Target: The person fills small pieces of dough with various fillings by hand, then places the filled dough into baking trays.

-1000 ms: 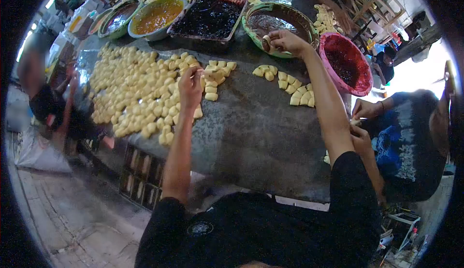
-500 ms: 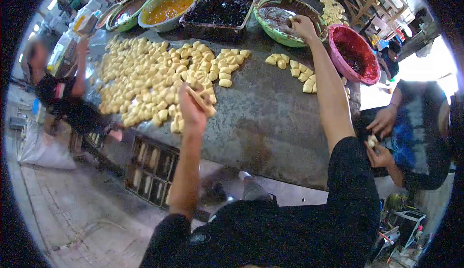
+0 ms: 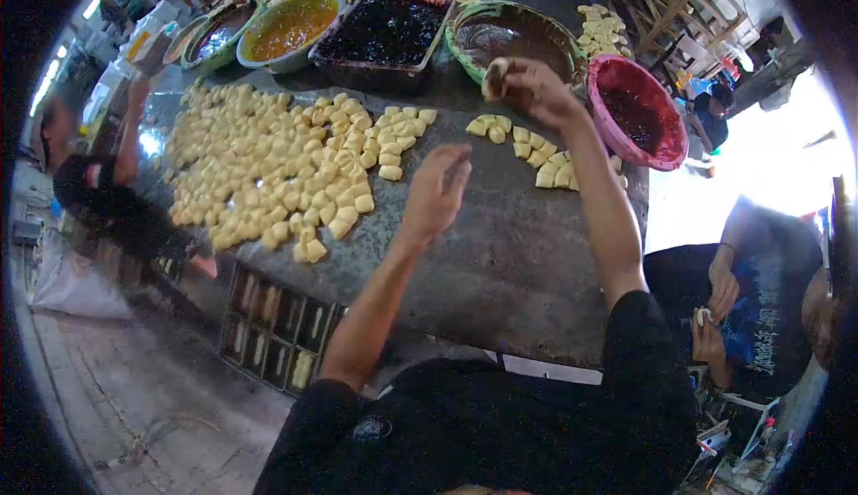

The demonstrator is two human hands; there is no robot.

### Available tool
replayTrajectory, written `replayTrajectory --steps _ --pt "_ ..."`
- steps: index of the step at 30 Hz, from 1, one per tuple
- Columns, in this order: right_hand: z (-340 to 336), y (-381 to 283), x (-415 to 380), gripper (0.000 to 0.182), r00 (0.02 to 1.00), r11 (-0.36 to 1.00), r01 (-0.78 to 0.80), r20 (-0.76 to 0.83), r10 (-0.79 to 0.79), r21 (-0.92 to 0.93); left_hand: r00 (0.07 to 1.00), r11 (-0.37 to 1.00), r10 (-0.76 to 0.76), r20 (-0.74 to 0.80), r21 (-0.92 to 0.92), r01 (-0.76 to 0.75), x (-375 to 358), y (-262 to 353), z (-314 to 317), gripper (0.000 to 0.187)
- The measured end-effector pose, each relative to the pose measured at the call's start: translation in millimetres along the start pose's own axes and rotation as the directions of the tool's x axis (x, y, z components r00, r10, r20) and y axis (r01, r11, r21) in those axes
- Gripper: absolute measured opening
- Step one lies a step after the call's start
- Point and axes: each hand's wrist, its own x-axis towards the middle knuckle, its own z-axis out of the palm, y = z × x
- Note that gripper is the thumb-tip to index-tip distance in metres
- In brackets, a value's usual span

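Observation:
My right hand (image 3: 538, 91) is raised in front of the green bowl (image 3: 456, 51) of brown filling. Its fingers are closed on a small pale-and-brown lump (image 3: 493, 79), blurred at the fingertips. Lower and to the left, my left hand (image 3: 436, 193) hovers over the metal table (image 3: 483, 263). Its fingers are slightly curved with the thumb apart, and no dough shows in it. Left of that hand lies a large spread of dough pieces (image 3: 268, 160). A smaller group of dough pieces (image 3: 554, 170) rests below my right forearm.
A pink bowl (image 3: 660, 151) of dark red filling stands at the right edge. Behind are a dark-filled tray (image 3: 326, 73) and a bowl of orange filling (image 3: 338, 14). Baking tins (image 3: 279, 343) sit below the table. A person (image 3: 760, 307) works dough at right; another person (image 3: 94, 178) stands left.
The flattened dough in my left hand no longer shows there. That hand has moved right, and my right hand has come out of the green bowl towards it. The view has shifted slightly.

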Motion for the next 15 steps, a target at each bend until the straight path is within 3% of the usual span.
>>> replayTrajectory --steps 1,3,5,6,8,11,12,13,15 --pt "19.0 5.6 -16.0 0.026 0.994 0.997 0.014 0.111 -0.023 0.078 0.994 0.976 -0.106 -0.009 -0.194 0.102 4.4 1.0 -0.8 0.034" --pt "71.8 8.0 -60.2 0.03 0.995 0.976 -0.044 0.097 0.024 0.214 0.951 0.788 -0.307 0.039 -0.549 0.277 5.3 3.1 -4.3 0.03" --pt "102.0 39.5 -97.3 0.033 0.995 0.914 -0.084 -0.02 0.101 0.396 0.908 0.588 -0.334 0.252 -0.698 0.409 -15.7 -9.8 -13.8 0.027" --pt "113.5 47.2 -112.7 0.034 0.994 0.901 -0.1 -0.006 0.113 0.423 0.877 0.472 -0.322 0.357 -0.742 0.476 -27.3 -12.3 -19.2 0.025" --pt "137.7 57.2 -139.7 0.036 0.991 0.871 -0.131 0.025 0.135 0.474 0.852 0.271 -0.397 0.343 -0.843 0.465 -59.6 8.8 -30.5 0.024" --pt "209.8 60.6 -171.1 0.045 0.96 0.995 -0.099 -0.263 0.096 0.003 0.725 0.046 -0.563 0.398 -0.86 0.508 -107.0 20.5 -52.8 0.024" --pt "228.7 71.1 -178.0 0.047 0.956 0.97 -0.051 -0.294 -0.023 -0.239 0.659 -0.02 -0.621 0.424 -0.849 0.527 -121.6 25.1 -61.4 0.025" --pt "241.4 74.8 -183.5 0.044 0.949 0.871 0.05 -0.249 -0.194 -0.488 0.65 -0.051 -0.621 0.438 -0.85 0.524 -135.0 30.3 -70.1 0.026" --pt "268.7 70.9 -193.9 0.038 0.883 0.468 0.22 -0.029 -0.469 -0.856 0.637 -0.112 -0.618 0.462 -0.853 0.51 -159.0 47.5 -90.2 0.028"
